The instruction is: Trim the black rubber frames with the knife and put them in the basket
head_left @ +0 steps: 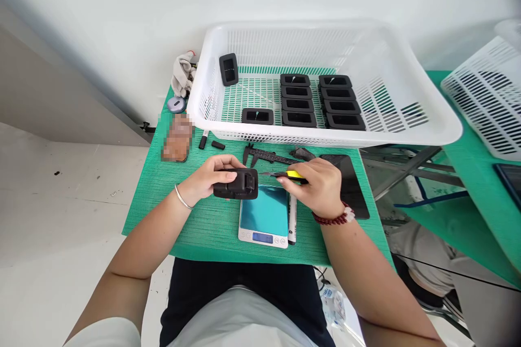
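Green matting [203, 233] lies beneath a black, round-cornered part [235, 185].

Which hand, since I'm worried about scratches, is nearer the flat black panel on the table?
Right. The right hand, holding a knife, overlaps the left edge of the black panel in view; the left hand, holding a black part, is farther to the left.

Left side of green mat [195, 241]: crumpled pale cloth [181, 73] at far end, small rounded case [176, 104] just nearer, then a pixelated item [178, 138]. Black calipers [271, 155] lie mid-mat, teal-topped scale [264, 217] nearer, dark flat slab [355, 195] right. Second slotted white basket [486, 59] sits far right.
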